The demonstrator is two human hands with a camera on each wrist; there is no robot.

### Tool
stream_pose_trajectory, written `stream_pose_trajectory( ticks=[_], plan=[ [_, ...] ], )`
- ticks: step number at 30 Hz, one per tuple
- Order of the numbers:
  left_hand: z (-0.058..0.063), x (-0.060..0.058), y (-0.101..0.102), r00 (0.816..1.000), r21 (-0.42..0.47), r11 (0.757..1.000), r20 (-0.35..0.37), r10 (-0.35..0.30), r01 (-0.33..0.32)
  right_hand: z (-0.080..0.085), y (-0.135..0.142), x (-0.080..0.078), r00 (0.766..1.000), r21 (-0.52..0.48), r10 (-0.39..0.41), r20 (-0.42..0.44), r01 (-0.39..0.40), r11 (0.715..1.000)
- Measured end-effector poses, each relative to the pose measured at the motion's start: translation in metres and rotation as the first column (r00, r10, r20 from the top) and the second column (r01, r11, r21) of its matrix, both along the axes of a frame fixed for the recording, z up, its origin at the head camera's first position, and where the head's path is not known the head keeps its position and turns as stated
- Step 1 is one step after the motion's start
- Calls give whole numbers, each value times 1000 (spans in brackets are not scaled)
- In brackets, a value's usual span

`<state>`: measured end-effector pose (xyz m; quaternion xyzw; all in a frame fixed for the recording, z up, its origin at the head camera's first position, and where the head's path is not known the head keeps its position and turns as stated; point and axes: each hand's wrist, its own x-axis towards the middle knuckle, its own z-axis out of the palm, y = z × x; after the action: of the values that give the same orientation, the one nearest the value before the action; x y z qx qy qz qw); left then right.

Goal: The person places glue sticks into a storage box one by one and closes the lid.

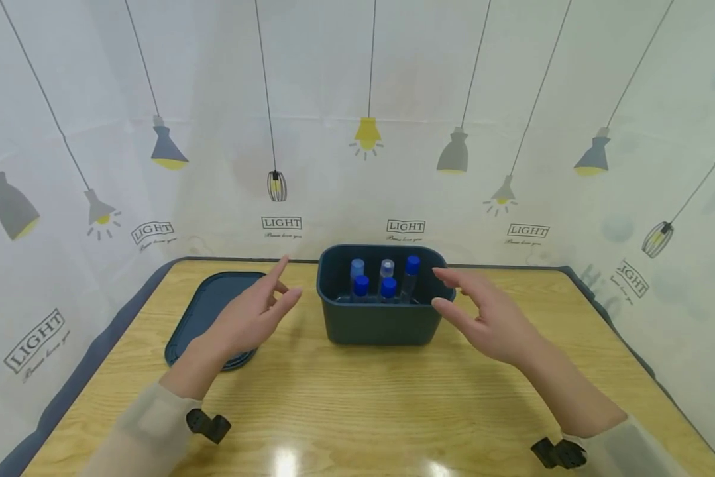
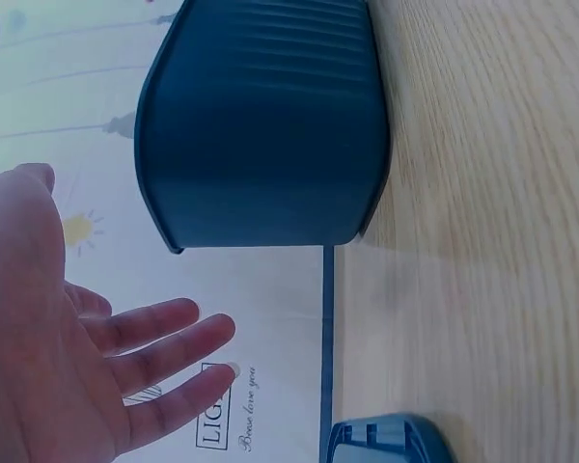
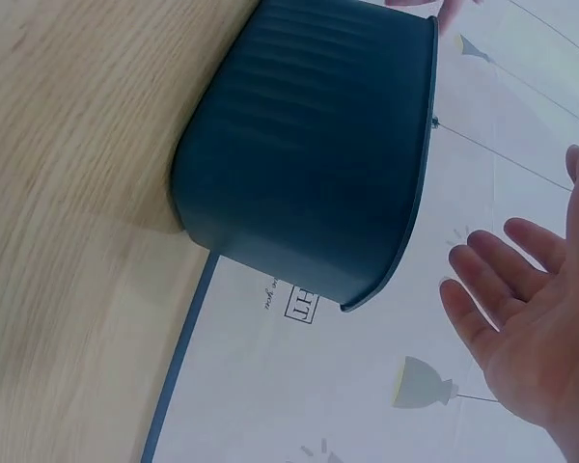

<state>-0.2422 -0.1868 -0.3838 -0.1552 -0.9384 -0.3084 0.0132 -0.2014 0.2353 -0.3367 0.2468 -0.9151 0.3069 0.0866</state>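
A dark teal bin (image 1: 381, 326) stands upright on the table, its top uncovered. Inside it several clear tubes with blue caps (image 1: 413, 265) stand upright, their lower parts hidden by the front wall. My left hand (image 1: 250, 315) hovers left of the bin, fingers extended and apart from it, overlapping the lid in the head view. At the bin's right end is my right hand (image 1: 491, 318), thumb and fingers spread near the rim and holding nothing. The right wrist view shows a gap between those fingers (image 3: 502, 280) and the bin wall (image 3: 299, 164).
A flat dark blue lid (image 1: 214, 311) lies on the wooden table (image 1: 357, 404) to the left. Behind the table hangs a white cloth (image 1: 333, 79) printed with lamps, and it runs along both sides too. Black wrist cameras (image 1: 208, 425) are strapped to both wrists.
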Motion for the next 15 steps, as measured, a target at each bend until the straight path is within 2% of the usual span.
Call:
stream_pose_trajectory(
  ticks=[7, 11, 15],
  plan=[
    [0, 12, -20, 1000, -1, 1000, -29, 5, -5, -6, 0, 0, 1000, 5, 1, -17, -1, 1000],
    [-1, 17, -34, 999, -6, 1000, -30, 21, -21, -9, 1, -6, 1000, 10, 0, -16, 0, 1000],
    [-4, 20, -56, 999, -7, 999, -24, 46, -46, -12, 8, -14, 999, 17, -34, -8, 34, 999]
  ],
)
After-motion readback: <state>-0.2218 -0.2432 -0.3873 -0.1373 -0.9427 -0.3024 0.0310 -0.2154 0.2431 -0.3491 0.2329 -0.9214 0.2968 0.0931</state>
